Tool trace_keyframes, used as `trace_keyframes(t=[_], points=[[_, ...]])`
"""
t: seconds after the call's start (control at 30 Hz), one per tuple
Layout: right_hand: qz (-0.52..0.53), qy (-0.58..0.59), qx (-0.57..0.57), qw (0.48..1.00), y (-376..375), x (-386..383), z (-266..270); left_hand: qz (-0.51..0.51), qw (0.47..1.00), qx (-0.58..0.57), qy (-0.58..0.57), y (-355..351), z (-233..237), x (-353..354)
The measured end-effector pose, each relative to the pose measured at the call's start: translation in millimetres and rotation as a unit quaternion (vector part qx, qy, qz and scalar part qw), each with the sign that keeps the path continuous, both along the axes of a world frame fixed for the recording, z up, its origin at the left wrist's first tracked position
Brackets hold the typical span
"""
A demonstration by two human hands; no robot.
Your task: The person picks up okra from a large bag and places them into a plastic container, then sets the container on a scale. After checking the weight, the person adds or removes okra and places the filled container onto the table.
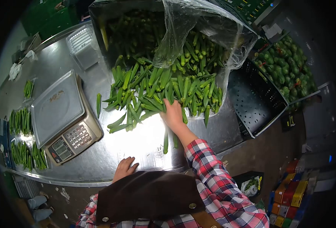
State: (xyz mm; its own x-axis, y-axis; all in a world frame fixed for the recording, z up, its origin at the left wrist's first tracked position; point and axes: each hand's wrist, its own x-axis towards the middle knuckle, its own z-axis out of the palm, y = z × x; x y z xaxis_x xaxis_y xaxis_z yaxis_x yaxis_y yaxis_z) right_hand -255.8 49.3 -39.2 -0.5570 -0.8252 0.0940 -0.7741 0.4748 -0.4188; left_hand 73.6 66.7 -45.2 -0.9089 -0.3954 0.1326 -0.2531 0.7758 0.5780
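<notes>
A large heap of green okra [153, 85] spills from a clear plastic bag [175, 38] onto the steel table. At the front of the heap, my right hand [171, 114] has its fingers closed around okra pods, and the pods partly hide its fingertips. My left hand [125, 169] lies at the table's near edge with its fingers stretched out, holding nothing. Two loose pods lie by my right wrist, one of them a long okra pod [165, 142].
On the left stands a digital scale [58, 102] with a tray on top. Bundled okra [20, 121] lies beyond it. Clear plastic containers [83, 45] are stacked behind. A black crate [253, 98] borders the right side, near green produce in a net [289, 68].
</notes>
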Motion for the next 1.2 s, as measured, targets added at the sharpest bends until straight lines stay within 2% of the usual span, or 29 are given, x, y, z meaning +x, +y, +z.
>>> trace_keyframes(t=[0.07,0.17,0.23,0.3,0.33,0.4,0.47,0.53,0.57,0.67,0.73,0.77,0.8,0.83,0.87,0.97,1.07,1.1,1.2], points=[[0.002,-0.014,-0.008,1.000,1,-4,-2,0.008,1.000,-0.007,0.007,-1,2,3],[0.019,-0.007,-0.080,0.997,17,-3,17,0.048,0.998,-0.020,0.036,-1,3,6],[0.068,-0.014,-0.102,0.992,28,0,33,0.080,0.995,-0.007,0.058,-4,1,11],[0.141,0.011,-0.119,0.983,37,15,59,0.162,0.984,0.032,0.065,-1,18,7],[0.179,-0.007,-0.078,0.981,43,27,66,0.201,0.976,0.053,0.065,-1,28,5],[0.252,-0.044,0.002,0.967,50,57,67,0.181,0.977,0.075,0.090,-8,34,5],[0.342,-0.041,0.035,0.938,56,91,46,0.162,0.975,0.081,0.128,-13,38,-2],[0.379,-0.055,0.026,0.924,60,122,27,0.132,0.985,0.079,0.078,-17,30,2],[0.389,-0.051,-0.020,0.920,63,133,15,0.120,0.989,0.073,0.049,-18,28,3],[0.469,-0.038,-0.098,0.877,61,133,34,0.102,0.993,0.047,-0.021,-18,17,7],[0.402,-0.106,-0.156,0.896,68,112,34,0.106,0.992,0.009,-0.065,-14,10,13],[0.326,-0.073,0.050,0.941,66,91,28,0.113,0.992,-0.007,-0.061,-10,12,15],[0.239,-0.035,0.252,0.937,66,69,21,0.121,0.991,-0.025,-0.058,-9,17,13],[0.161,0.000,0.108,0.981,80,50,21,0.128,0.989,-0.047,-0.054,-11,22,9],[0.074,0.034,-0.040,0.996,91,38,21,0.110,0.990,-0.056,-0.071,-15,27,6],[0.058,0.037,0.082,0.994,90,44,46,0.060,0.988,-0.067,-0.123,-24,52,-16],[0.007,0.107,0.092,0.990,92,48,37,0.030,0.987,-0.073,-0.140,-35,45,-21],[-0.011,0.052,0.121,0.991,92,46,40,0.025,0.988,-0.105,-0.113,-38,42,-20],[0.002,0.036,0.184,0.982,97,48,37,-0.033,0.990,0.012,-0.139,-43,34,-15]])
